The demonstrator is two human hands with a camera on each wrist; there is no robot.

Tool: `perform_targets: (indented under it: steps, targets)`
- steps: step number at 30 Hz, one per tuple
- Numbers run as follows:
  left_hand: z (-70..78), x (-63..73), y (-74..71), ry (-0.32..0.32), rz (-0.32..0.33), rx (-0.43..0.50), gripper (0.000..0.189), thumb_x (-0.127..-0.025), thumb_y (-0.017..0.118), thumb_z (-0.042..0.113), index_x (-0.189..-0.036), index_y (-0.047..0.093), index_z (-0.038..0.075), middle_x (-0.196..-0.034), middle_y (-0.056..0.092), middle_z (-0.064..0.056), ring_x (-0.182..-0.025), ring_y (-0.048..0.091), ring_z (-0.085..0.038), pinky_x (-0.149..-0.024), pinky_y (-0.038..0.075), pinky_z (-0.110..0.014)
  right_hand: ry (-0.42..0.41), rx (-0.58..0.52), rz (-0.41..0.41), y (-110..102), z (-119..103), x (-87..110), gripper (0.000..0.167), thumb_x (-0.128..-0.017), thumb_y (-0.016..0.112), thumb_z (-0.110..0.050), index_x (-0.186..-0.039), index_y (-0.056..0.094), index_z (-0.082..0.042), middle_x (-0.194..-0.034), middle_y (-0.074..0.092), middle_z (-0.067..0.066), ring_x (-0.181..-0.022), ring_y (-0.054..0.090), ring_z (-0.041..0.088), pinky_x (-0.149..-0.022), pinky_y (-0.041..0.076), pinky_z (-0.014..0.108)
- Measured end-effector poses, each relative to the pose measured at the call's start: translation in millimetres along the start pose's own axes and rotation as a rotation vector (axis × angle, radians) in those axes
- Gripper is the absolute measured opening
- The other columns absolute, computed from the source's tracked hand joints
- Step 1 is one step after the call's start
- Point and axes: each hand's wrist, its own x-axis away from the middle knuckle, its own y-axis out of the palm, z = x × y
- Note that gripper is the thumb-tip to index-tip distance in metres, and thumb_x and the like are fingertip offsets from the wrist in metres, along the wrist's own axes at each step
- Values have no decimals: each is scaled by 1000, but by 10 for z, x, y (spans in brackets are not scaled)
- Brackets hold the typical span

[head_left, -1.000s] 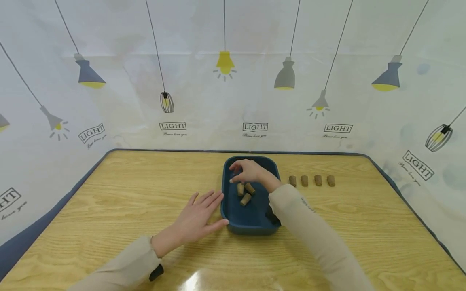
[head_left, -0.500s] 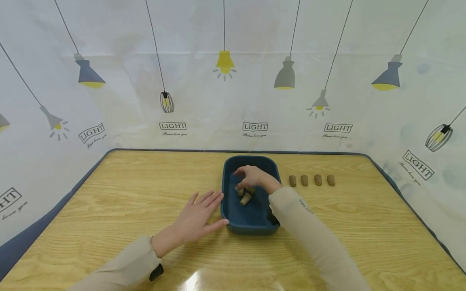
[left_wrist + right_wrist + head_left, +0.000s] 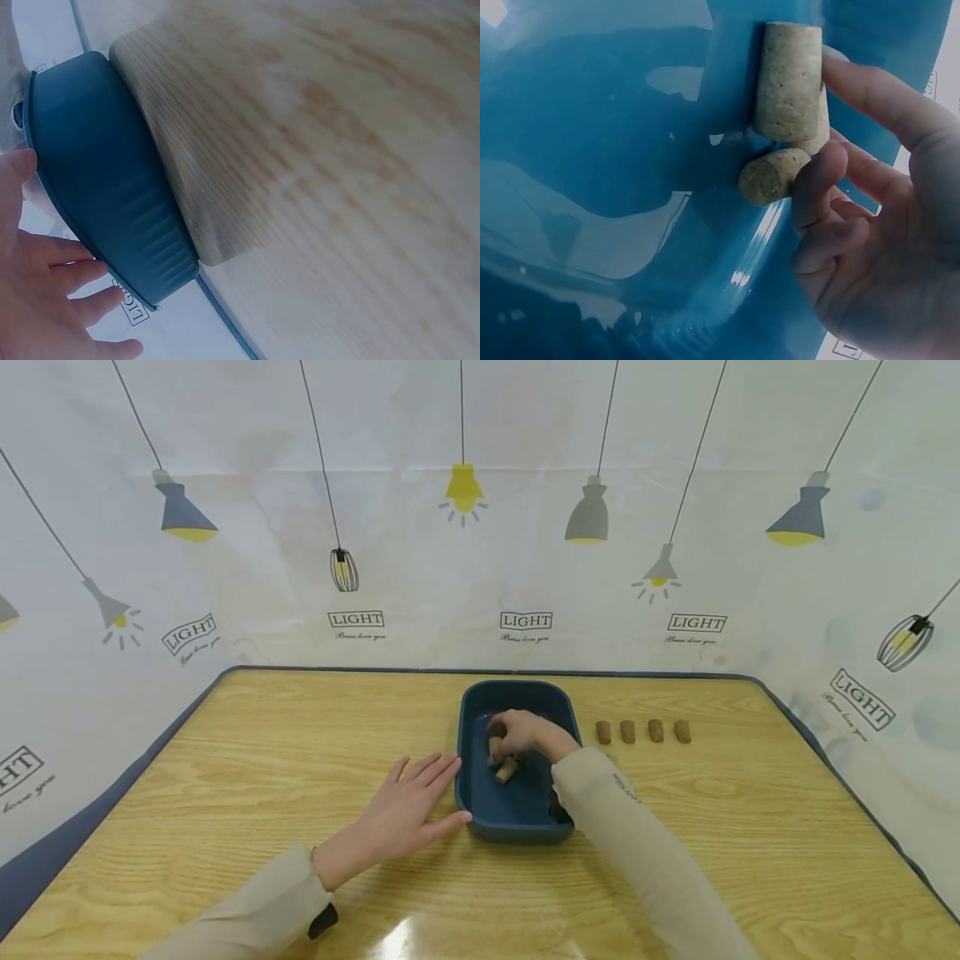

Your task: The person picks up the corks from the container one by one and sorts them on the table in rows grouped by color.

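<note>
My left hand (image 3: 405,814) lies with straight, spread fingers against the left side of a blue plastic bin (image 3: 517,835); the left wrist view shows the fingers (image 3: 82,274) along the bin's rim (image 3: 41,172). Inside the bin, my right hand (image 3: 525,732) has its fingers curled round a cork (image 3: 496,748). In the right wrist view this tapered cork (image 3: 789,82) stands beside the fingertips (image 3: 829,161). Another cork (image 3: 769,176) lies just below it, and a third (image 3: 820,124) is partly hidden behind it.
Several corks (image 3: 627,732) stand in a row on the wooden table (image 3: 300,727), to the right of the bin. A white backdrop (image 3: 420,560) printed with lamps rises behind the table. Light sleeves with dark wrist straps (image 3: 322,922) cover both forearms.
My right hand has moved down toward the corks in the bin, its fingers drawing together round one and covering another. The left hand and the row of corks have not moved.
</note>
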Motion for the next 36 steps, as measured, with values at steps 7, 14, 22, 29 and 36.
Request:
perform_targets:
  steps: [7, 14, 22, 29, 36]
  targets:
    - [-3, -2, 3, 7, -2, -4, 72, -87, 35, 58, -136, 35, 5, -139, 31, -8, -126, 26, -26, -97, 17, -54, -27, 67, -7, 49, 154, -197, 49, -69, 74, -17, -114, 56, -9, -100, 57, 5, -88, 52, 17, -76, 43, 31]
    - [-3, -3, 9, 11, -2, -2, 73, -87, 35, 58, -136, 35, 5, -139, 31, -8, -126, 26, -26, -97, 16, -54, -8, 45, 47, 37, 70, -61, 44, -73, 71, -13, -113, 57, -6, -98, 57, 6, -87, 52, 18, -76, 43, 32]
    - [-2, -5, 7, 13, 5, 1, 72, -87, 35, 58, -136, 35, 5, -139, 32, -8, -126, 26, -26, -97, 16, -54, -59, -22, 71, -39, 68, -21, 43, -75, 69, -13, -115, 55, -5, -98, 55, 5, -85, 51, 18, -76, 43, 31]
    - [-4, -4, 13, 10, 7, 6, 72, -87, 36, 57, -136, 35, 5, -139, 31, -9, -126, 26, -27, -97, 15, -54, -165, -5, 108, -174, -10, 89, 43, -78, 68, -19, -117, 54, -8, -107, 54, 6, -97, 50, 20, -81, 41, 36]
    - [5, -10, 6, 11, 7, 21, 71, -87, 38, 56, -135, 35, 4, -139, 31, -9, -127, 25, -27, -97, 15, -54, -246, -27, 110, -303, -93, 206, 43, -79, 66, -20, -118, 53, -8, -111, 54, 8, -104, 49, 23, -82, 41, 36]
